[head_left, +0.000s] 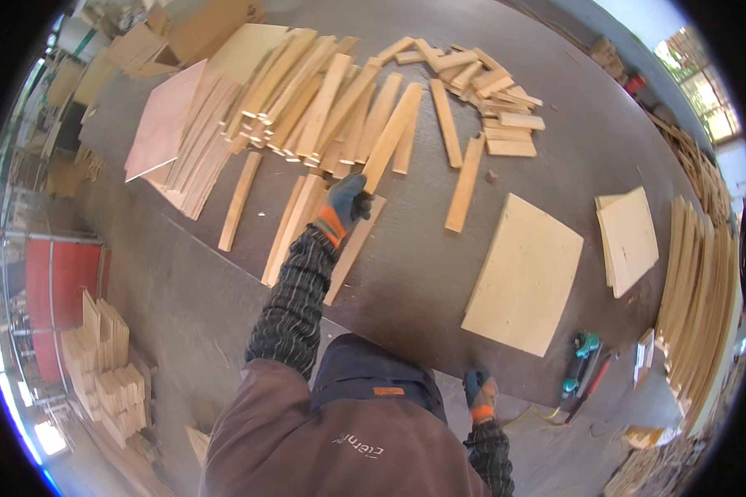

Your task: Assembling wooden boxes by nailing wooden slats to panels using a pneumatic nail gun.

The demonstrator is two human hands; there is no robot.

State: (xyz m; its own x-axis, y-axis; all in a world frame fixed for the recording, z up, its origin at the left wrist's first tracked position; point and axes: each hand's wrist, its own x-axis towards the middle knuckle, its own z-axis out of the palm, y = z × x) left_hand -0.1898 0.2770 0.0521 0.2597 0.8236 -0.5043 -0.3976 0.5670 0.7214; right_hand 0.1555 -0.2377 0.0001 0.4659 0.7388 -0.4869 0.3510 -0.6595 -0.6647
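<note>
My left hand [350, 203], in a blue-grey glove with an orange cuff, is stretched forward over the brown table. Its fingers are closed round the near end of a wooden slat [394, 137], which slants up and away to the right. Beyond and to the left of it lies a heap of similar slats [307, 91]. Under my left wrist, more slats [294, 224] lie toward the table's front edge. My right hand [480, 395], gloved the same way, is low beside the front edge, below a square plywood panel [524, 275]; its fingers are too small and unclear to read.
Short wood pieces [506, 108] are piled at the far middle. Pinkish plywood sheets [170, 124] are stacked at left, smaller panels [628, 240] at right. A teal nail gun [582, 360] and a red-handled tool [593, 385] lie at the near right, beside long upright-looking strips [696, 290].
</note>
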